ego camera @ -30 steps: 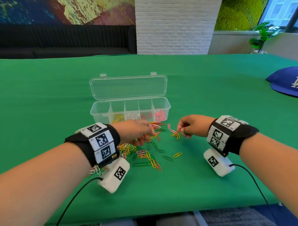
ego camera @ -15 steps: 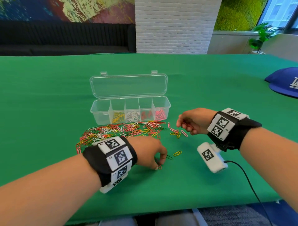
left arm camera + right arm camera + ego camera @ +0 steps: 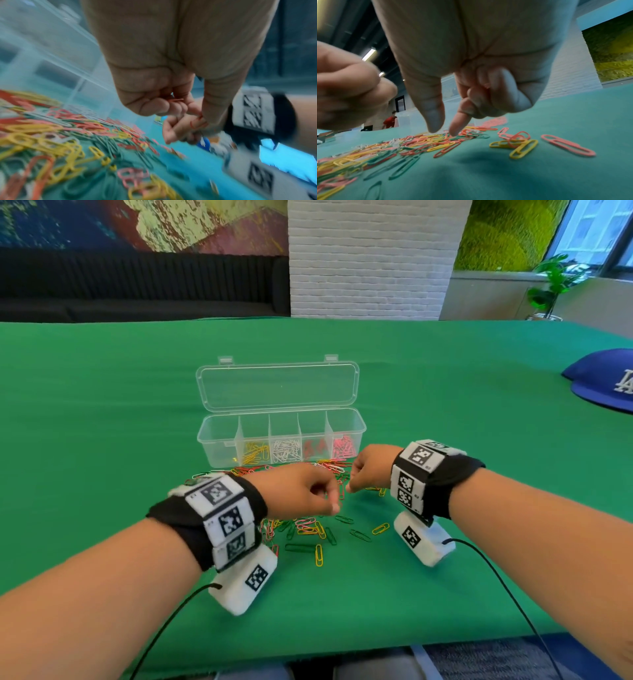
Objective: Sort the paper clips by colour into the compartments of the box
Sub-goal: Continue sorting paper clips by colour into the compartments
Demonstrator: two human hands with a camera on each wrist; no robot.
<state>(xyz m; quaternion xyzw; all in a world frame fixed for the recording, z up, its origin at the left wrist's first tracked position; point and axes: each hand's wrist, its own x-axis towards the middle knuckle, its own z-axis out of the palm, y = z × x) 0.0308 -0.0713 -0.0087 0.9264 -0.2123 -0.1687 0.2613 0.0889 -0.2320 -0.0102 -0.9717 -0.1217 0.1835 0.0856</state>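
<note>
The clear box (image 3: 219, 426) stands open, its lid tipped back. From left, its compartments hold nothing, yellow, white, red and pink clips. A mixed pile of paper clips (image 3: 308, 525) (image 3: 419, 143) (image 3: 51, 135) lies on the green cloth in front of it. My left hand (image 3: 334, 506) (image 3: 197, 119) hovers over the pile, fingers curled round a red clip (image 3: 177, 99) and pinching a second red clip (image 3: 195, 123). Just to its right, my right hand (image 3: 349, 487) (image 3: 443, 130) points thumb and forefinger down at the pile. Its other fingers curl on something pink (image 3: 486, 85).
A blue cap (image 3: 603, 385) lies at the far right of the table. Loose green and yellow clips (image 3: 359, 534) are scattered toward the near table edge (image 3: 342, 648). Camera blocks and cables hang under both wrists. A sofa and a brick pillar stand beyond the table.
My left hand pinched a red clip off the cloth near the front, then lifted and moved back up next to the right hand. My right hand dipped toward the pile.
</note>
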